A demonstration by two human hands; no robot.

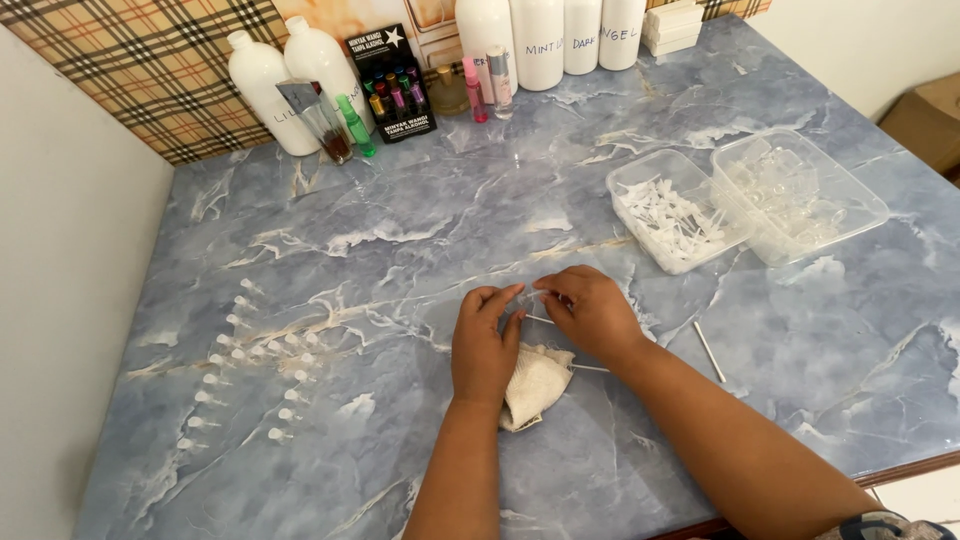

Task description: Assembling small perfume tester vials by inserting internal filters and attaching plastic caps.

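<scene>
At the middle of the blue marbled table [400, 200], both hands, left [484, 345] and right [592, 312], pinch what looks like a small clear vial [527, 298], just above a crumpled cloth [535, 385].

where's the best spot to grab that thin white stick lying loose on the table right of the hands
Pinch the thin white stick at its middle, coming straight down from above. It lies flat and slanted on the marble table, apart from the right hand, with bare surface on both long sides for fingertips.
</scene>
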